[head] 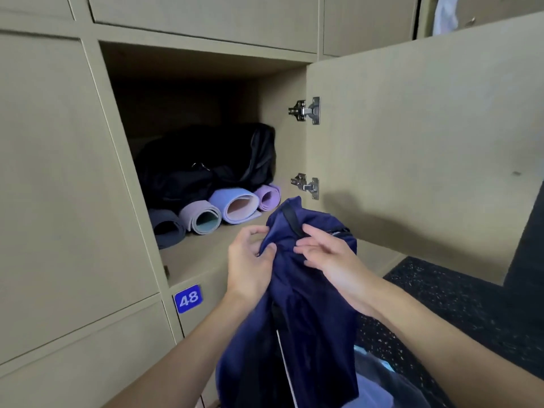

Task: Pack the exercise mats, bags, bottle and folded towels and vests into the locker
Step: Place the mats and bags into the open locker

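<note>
A navy blue bag (306, 313) hangs in front of the open locker (206, 260), just below its shelf edge. My left hand (250, 260) pinches the bag's fabric near the top on the left. My right hand (326, 251) grips the top on the right, beside a black strap. Inside the locker lie several rolled mats: a dark grey mat (166, 229), a mauve mat with a teal core (201, 220), a light blue mat (235, 206) and a lilac mat (268, 197). A black bag (206, 160) sits on top of them at the back.
The locker door (412, 148) stands open to the right on two metal hinges. A blue plate numbered 48 (188, 298) marks the locker below. Closed lockers surround the opening. Dark speckled floor (441, 307) lies at the lower right, with pale blue items under the bag.
</note>
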Tool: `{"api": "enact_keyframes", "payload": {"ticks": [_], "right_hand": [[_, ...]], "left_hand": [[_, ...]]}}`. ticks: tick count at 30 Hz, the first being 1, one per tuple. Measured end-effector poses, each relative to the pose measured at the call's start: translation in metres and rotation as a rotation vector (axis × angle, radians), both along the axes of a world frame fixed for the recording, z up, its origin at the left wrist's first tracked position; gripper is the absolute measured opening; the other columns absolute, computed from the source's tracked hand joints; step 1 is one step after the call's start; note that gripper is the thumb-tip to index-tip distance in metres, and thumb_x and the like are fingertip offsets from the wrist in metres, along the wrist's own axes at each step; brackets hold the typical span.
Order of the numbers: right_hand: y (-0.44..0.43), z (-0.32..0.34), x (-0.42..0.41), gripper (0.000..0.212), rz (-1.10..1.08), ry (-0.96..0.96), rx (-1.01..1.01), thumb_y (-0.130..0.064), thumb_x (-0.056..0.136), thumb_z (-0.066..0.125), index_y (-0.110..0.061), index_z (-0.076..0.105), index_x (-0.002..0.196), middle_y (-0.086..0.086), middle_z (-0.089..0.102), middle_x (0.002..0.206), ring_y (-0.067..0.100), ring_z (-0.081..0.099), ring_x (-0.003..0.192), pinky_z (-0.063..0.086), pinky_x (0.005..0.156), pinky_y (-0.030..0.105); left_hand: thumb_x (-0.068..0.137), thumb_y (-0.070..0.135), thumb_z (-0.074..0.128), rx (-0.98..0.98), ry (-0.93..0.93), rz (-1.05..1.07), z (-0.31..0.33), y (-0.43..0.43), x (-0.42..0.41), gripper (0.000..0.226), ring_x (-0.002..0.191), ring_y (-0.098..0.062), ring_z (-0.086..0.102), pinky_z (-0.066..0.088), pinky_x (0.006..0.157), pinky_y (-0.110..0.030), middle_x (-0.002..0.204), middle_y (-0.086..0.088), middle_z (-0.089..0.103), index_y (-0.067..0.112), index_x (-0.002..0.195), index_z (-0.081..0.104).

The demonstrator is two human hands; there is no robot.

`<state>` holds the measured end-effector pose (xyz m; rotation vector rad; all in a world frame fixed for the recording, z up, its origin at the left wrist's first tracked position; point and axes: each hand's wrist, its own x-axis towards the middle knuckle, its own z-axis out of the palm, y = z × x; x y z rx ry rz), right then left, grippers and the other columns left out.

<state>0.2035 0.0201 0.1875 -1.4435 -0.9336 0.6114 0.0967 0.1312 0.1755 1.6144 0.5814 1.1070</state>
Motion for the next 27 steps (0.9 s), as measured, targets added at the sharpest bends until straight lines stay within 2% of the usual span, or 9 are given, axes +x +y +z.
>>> {"api": "enact_keyframes", "payload": {"ticks": [3,6,8,11,13,16,21,24,27], "right_hand": [[0.013,-0.007,0.009,0.037,-0.176,-0.252,0.12,-0.004,0.094,0.057,-0.025,0.059,0.124,-0.01,0.065,0.105,0.011,0.064,0.098,0.048,0.088,0.017],[0.024,-0.017,0.027,0.032,-0.613,-0.495,0.287,-0.01,0.083,0.072,-0.028,0.061,0.107,-0.01,0.053,0.101,0.019,0.056,0.095,0.048,0.088,0.039],[0.028,-0.015,0.041,0.05,-0.738,-0.405,0.214,-0.029,0.079,0.077,-0.031,0.052,0.122,-0.009,0.046,0.118,0.021,0.05,0.114,0.041,0.102,0.048],[0.035,-0.007,0.055,0.093,-0.465,0.044,0.113,-0.037,0.074,0.082,-0.03,0.027,0.148,-0.007,0.043,0.138,0.014,0.046,0.126,0.037,0.105,0.035],[0.047,-0.003,0.058,0.098,-0.194,0.199,0.121,-0.046,0.061,0.084,-0.037,0.032,0.145,-0.013,0.057,0.131,0.011,0.059,0.116,0.047,0.097,0.035],[0.071,0.012,0.069,0.08,-0.052,0.28,0.144,-0.046,0.054,0.083,-0.037,0.053,0.128,-0.012,0.07,0.116,0.013,0.069,0.103,0.053,0.089,0.037],[0.117,0.049,0.079,0.035,-0.131,0.24,0.141,-0.013,0.075,0.082,-0.017,0.069,0.106,0.0,0.077,0.096,0.022,0.073,0.086,0.056,0.076,0.033],[0.147,0.066,0.083,0.029,-0.206,0.194,0.195,-0.005,0.075,0.081,-0.016,0.069,0.1,0.0,0.076,0.092,0.016,0.071,0.078,0.053,0.063,0.026],[0.175,0.087,0.09,0.032,-0.23,0.127,0.254,-0.003,0.075,0.081,-0.013,0.067,0.102,0.001,0.072,0.098,0.018,0.067,0.085,0.049,0.074,0.026]], "left_hand": [[0.092,-0.006,0.058,-0.055,-0.044,0.028,0.01,0.015,0.007,0.025,0.062,-0.018,0.065,0.054,0.06,-0.036,0.07,0.0,0.075,0.019,0.099,0.058],[0.091,-0.008,0.059,-0.065,-0.097,0.054,0.03,0.033,0.011,0.024,0.057,-0.005,0.066,0.052,0.054,-0.02,0.071,0.001,0.074,0.016,0.096,0.058],[0.09,-0.009,0.06,-0.044,-0.112,0.093,0.044,0.046,0.012,0.023,0.052,0.002,0.062,0.047,0.051,-0.012,0.074,-0.004,0.071,0.013,0.094,0.058],[0.086,-0.011,0.064,-0.087,-0.196,0.191,0.064,0.07,0.015,0.021,0.062,-0.004,0.066,0.053,0.062,-0.017,0.079,-0.01,0.07,0.008,0.096,0.061],[0.086,-0.007,0.066,-0.128,-0.23,0.207,0.077,0.087,0.019,0.02,0.078,-0.019,0.07,0.059,0.077,-0.034,0.091,-0.015,0.074,0.01,0.096,0.063],[0.089,-0.004,0.064,-0.182,-0.274,0.171,0.097,0.103,0.026,0.019,0.073,-0.016,0.069,0.058,0.072,-0.033,0.09,-0.011,0.076,0.011,0.101,0.062],[0.092,0.0,0.062,-0.062,-0.266,0.237,0.122,0.127,0.029,0.017,0.069,-0.016,0.067,0.057,0.068,-0.032,0.085,-0.01,0.074,0.015,0.1,0.059],[0.098,0.009,0.057,0.037,-0.229,0.244,0.134,0.14,0.025,0.012,0.069,-0.011,0.066,0.055,0.064,-0.026,0.079,0.001,0.072,0.021,0.102,0.058],[0.098,0.028,0.059,0.107,-0.124,0.215,0.14,0.154,0.023,0.017,0.086,-0.015,0.067,0.056,0.08,-0.032,0.095,0.001,0.07,0.029,0.114,0.052]]}}
